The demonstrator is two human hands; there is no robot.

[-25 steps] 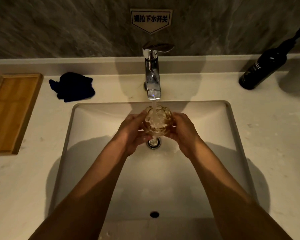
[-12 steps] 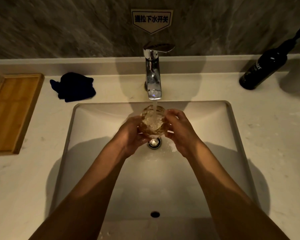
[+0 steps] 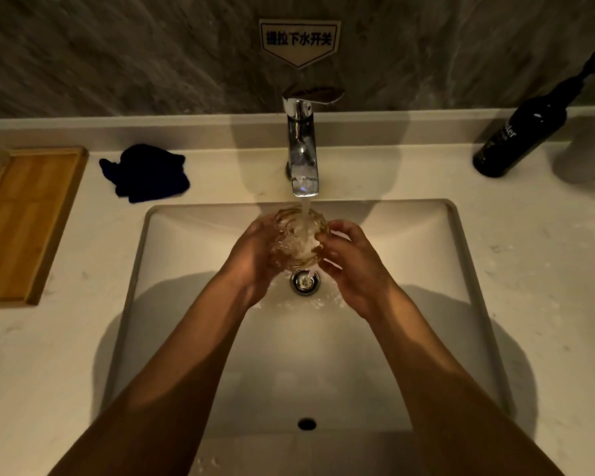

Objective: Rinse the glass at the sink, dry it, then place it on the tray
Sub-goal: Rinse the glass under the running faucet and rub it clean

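Since a second ago the glass point(image 3: 298, 237) has tipped a little toward the left hand point(image 3: 255, 255), and the right hand point(image 3: 351, 266) has come round its side, fingers now curled over the rim edge nearest it. Both hands are closed on the glass, the left cupping its side and base, the right pinching the opposite wall. The glass sits between the two hands, over the sink point(image 3: 200, 338), with its mouth tilted up and back.

Just below the hands lies the drain point(image 3: 304, 281), splashed with water. Directly above the glass the stream point(image 3: 304, 214) falls into its mouth from the faucet point(image 3: 301, 149), just beyond the fingertips. Farther off to the left of the left hand a dark cloth point(image 3: 146, 173) lies on the counter point(image 3: 529, 269), and beyond it the wooden tray point(image 3: 24, 221). Well to the right of the right hand a dark bottle point(image 3: 522, 135) leans by the wall.
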